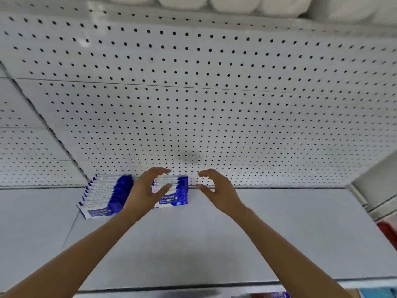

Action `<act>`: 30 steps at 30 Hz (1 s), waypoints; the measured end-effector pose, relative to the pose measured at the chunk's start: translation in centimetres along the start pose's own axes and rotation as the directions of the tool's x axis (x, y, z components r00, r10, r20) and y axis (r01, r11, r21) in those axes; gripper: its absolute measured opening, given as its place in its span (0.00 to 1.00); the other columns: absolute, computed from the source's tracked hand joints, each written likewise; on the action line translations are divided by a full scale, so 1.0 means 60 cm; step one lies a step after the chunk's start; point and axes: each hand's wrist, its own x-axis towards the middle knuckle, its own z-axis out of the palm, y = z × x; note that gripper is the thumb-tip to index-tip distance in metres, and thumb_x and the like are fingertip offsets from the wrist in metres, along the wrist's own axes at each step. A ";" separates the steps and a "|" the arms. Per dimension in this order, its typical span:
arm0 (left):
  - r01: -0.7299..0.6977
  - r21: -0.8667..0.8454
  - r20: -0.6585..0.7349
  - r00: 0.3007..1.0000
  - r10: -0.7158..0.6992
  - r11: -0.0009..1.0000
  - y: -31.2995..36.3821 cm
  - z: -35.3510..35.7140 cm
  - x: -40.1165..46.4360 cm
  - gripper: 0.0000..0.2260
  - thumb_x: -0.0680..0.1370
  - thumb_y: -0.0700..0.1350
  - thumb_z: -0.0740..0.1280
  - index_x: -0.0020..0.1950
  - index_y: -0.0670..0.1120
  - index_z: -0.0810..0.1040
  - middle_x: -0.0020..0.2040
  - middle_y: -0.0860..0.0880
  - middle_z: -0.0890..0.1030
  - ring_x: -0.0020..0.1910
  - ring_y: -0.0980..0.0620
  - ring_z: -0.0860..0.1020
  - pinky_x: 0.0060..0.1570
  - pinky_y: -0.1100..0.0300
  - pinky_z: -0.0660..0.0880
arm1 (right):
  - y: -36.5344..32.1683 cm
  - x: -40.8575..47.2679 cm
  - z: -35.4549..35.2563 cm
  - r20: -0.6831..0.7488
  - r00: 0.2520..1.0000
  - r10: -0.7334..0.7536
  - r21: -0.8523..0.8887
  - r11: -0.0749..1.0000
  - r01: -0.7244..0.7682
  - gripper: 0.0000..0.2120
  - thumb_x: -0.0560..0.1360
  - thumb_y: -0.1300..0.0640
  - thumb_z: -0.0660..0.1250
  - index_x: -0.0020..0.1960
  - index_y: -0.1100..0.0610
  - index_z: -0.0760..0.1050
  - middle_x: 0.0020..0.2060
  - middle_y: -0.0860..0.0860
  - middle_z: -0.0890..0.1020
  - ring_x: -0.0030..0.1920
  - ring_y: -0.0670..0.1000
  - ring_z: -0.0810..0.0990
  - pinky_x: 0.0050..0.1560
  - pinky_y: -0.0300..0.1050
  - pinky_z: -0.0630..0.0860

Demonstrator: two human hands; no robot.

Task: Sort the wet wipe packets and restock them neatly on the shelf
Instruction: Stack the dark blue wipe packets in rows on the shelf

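Note:
Two rows of blue-and-white wet wipe packets stand on the white shelf (pixel 214 244) against the pegboard back. The longer left row (pixel 103 194) stands by itself. My left hand (pixel 146 190) curls around the left end of the shorter right row (pixel 176 192), fingers over its back and thumb across its front. My right hand (pixel 217 190) hovers just right of that row, fingers curved and apart, holding nothing and not touching the packets.
A white pegboard (pixel 214 93) rises behind the shelf. White rolls (pixel 214 3) sit on the shelf above. A red object (pixel 388 233) shows at the right edge. More blue packets (pixel 279 295) peek in below the shelf's front lip.

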 end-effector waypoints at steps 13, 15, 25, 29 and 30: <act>-0.267 -0.198 0.179 0.936 0.303 0.943 0.155 0.021 -0.199 0.17 0.74 0.51 0.73 0.62 0.55 0.76 0.60 0.60 0.77 0.60 0.56 0.76 0.61 0.61 0.72 | -0.141 -0.323 -0.103 -0.147 0.986 0.080 -0.127 0.987 -0.099 0.20 0.75 0.43 0.69 0.64 0.48 0.74 0.60 0.41 0.78 0.60 0.39 0.75 0.62 0.32 0.68; -0.293 -0.222 0.204 0.919 0.338 0.930 0.181 0.041 -0.234 0.17 0.75 0.50 0.73 0.62 0.55 0.76 0.60 0.60 0.77 0.59 0.56 0.77 0.61 0.59 0.73 | -0.147 -0.382 -0.115 -0.167 0.979 0.116 -0.110 0.985 -0.136 0.20 0.75 0.43 0.69 0.63 0.48 0.74 0.61 0.41 0.78 0.60 0.39 0.75 0.63 0.33 0.69; -0.280 -0.307 0.376 0.842 0.387 0.909 0.287 0.220 -0.381 0.15 0.76 0.51 0.72 0.62 0.55 0.76 0.59 0.61 0.77 0.59 0.57 0.76 0.60 0.61 0.73 | -0.071 -0.674 -0.215 -0.248 0.869 0.427 -0.066 0.888 -0.455 0.18 0.76 0.47 0.68 0.65 0.48 0.74 0.58 0.37 0.76 0.58 0.37 0.74 0.51 0.20 0.68; -0.210 -0.301 0.467 0.818 0.335 0.930 0.318 0.348 -0.425 0.15 0.76 0.50 0.71 0.62 0.54 0.76 0.58 0.61 0.78 0.58 0.59 0.77 0.56 0.64 0.74 | 0.043 -0.773 -0.250 -0.248 0.823 0.511 -0.125 0.826 -0.550 0.18 0.74 0.44 0.69 0.62 0.48 0.75 0.56 0.42 0.80 0.53 0.39 0.77 0.51 0.31 0.76; -0.189 -0.288 0.501 0.806 0.316 0.939 0.325 0.384 -0.433 0.15 0.76 0.49 0.71 0.62 0.55 0.75 0.59 0.61 0.78 0.58 0.60 0.76 0.55 0.65 0.74 | 0.079 -0.793 -0.256 -0.224 0.814 0.536 -0.123 0.813 -0.569 0.19 0.74 0.44 0.69 0.62 0.48 0.75 0.56 0.43 0.80 0.54 0.40 0.77 0.54 0.37 0.77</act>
